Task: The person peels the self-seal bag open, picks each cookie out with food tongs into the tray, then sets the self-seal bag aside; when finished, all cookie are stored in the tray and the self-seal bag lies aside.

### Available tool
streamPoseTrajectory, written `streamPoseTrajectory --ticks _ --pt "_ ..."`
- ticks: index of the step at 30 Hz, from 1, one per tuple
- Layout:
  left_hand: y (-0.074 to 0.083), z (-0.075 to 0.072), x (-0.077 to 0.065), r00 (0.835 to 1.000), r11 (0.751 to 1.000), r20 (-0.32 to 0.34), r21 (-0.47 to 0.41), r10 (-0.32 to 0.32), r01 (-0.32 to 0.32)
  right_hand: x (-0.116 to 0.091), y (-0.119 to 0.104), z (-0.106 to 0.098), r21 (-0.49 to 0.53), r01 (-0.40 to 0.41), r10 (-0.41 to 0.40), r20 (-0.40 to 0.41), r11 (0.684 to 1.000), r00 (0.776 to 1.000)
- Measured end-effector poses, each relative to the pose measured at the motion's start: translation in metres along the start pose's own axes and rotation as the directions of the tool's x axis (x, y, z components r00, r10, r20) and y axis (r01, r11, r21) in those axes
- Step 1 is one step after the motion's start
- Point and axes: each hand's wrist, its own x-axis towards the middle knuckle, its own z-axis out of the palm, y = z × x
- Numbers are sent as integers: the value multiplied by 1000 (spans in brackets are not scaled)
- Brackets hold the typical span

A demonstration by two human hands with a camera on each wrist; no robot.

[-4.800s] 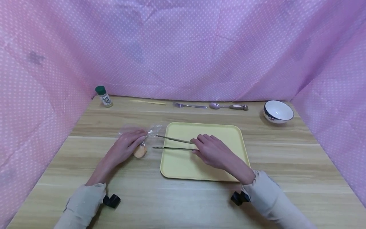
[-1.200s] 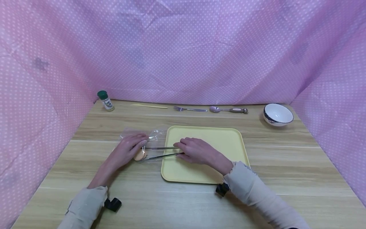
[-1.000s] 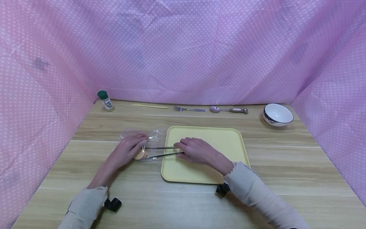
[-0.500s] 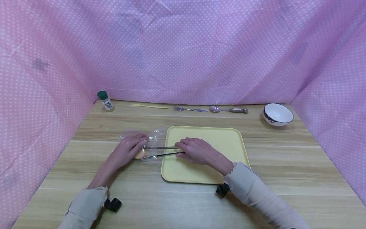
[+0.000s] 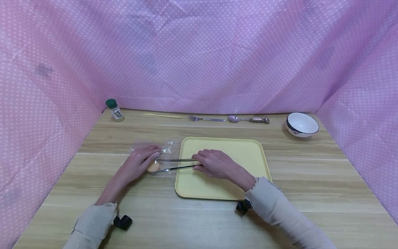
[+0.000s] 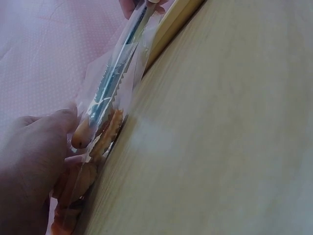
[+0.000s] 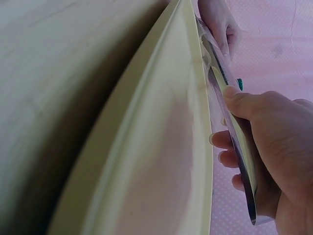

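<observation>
My left hand holds a clear plastic bag on the table left of the yellow tray. Orange-brown food pieces lie inside it, their kind unclear. A pale, rounded piece shows beside the left thumb. My right hand grips metal tongs over the tray, thumb on one arm and fingers on the other in the right wrist view. In the left wrist view the serrated tong ends reach into the bag, close to the food. Fingers of the left hand partly hide the contents.
Along the back edge lie a yellow knife, a fork and a spoon. A green-capped seasoning bottle stands at back left, a white bowl at back right. A pink dotted cloth hangs behind.
Since the earliest frame, my right hand has moved left and the tongs have entered the bag. Over the last half second they have drawn back slightly rightward. The left hand stays put.
</observation>
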Motion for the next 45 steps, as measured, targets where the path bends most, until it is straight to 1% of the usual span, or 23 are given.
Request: streamPoseTrajectory --ticks 8,19,24,30,37,45 --pt "0 0 0 1000 1000 3 -2 -4 4 -2 0 -1 -10 -6 6 -15 1000 1000" --pt "0 0 1 1000 1000 -12 -7 15 -15 -6 3 -7 1 -37 37 -1 999 999" --pt "0 0 1 1000 1000 -18 -9 25 -25 -12 6 -8 8 -46 46 -8 999 999" --pt "0 0 2 1000 1000 -16 -10 10 -10 -20 9 -12 25 -51 52 -23 998 998" --pt "-2 0 1 1000 1000 -9 -10 9 -9 -28 12 -14 36 -47 48 -46 998 998" --pt "-1 0 0 1000 1000 -18 -24 10 -11 -39 13 -15 32 -78 80 -52 996 995"
